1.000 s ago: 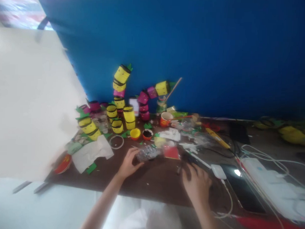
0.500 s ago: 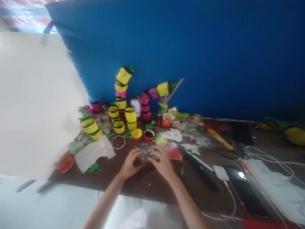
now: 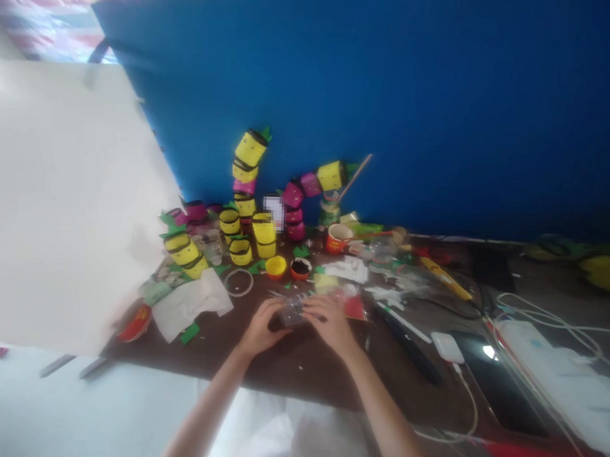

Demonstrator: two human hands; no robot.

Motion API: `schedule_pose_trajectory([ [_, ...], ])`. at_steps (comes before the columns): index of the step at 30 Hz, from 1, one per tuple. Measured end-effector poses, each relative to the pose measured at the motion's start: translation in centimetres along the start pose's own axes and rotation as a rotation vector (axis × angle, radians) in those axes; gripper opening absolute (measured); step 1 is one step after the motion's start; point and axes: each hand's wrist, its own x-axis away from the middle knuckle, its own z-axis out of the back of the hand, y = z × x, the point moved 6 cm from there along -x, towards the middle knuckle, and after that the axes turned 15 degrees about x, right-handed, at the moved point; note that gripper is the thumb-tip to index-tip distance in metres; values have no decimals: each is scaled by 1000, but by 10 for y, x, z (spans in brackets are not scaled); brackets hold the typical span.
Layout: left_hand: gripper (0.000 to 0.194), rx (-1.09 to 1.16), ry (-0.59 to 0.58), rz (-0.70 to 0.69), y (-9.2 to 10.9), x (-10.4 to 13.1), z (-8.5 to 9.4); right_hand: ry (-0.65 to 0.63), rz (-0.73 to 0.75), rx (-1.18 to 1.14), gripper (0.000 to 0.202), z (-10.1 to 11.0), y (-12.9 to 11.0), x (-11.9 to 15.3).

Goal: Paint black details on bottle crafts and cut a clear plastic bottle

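Note:
Over the brown table, a small clear plastic piece [image 3: 293, 311], rounded like the bottom of a bottle, sits between my two hands. My left hand [image 3: 261, 328] grips its left side, thumb below and fingers above. On the other side, my right hand [image 3: 330, 327] has its fingers closed on the right edge. Just beyond the hands stand a small cup of yellow paint [image 3: 276, 267] and a small cup of dark paint [image 3: 301, 268]. A clear ring [image 3: 238, 283] lies to the left of them. Blur hides the finer detail of the plastic.
Yellow and purple painted cup pieces [image 3: 265, 237] stand at the back against a blue panel [image 3: 364, 90]. Crumpled tissue [image 3: 192, 308] lies left. To the right are a yellow cutter [image 3: 446, 279], a black tool [image 3: 413, 349], a phone [image 3: 500, 382] and a power strip [image 3: 554, 377] with cables.
My right-hand fingers have shifted slightly on the clear plastic piece, showing more of it. My left hand keeps its hold. The whole view has moved a little.

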Motion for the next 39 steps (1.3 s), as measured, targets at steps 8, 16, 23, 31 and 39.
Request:
schedule_pose_trajectory([
  [8,48,-28,-13,-46,0,2,-2,79,-135,114,17,17,24,5],
  [16,45,-87,-34,-95,1,5,-3,128,-250,178,25,26,35,28],
  [23,48,-93,-57,-104,4,2,-4,152,-267,204,21,18,27,38],
  [31,48,-113,-39,-179,9,1,-4,182,-276,231,21,11,10,41],
  [39,49,-109,-46,-252,14,1,-6,128,-183,261,30,5,-1,31],
])
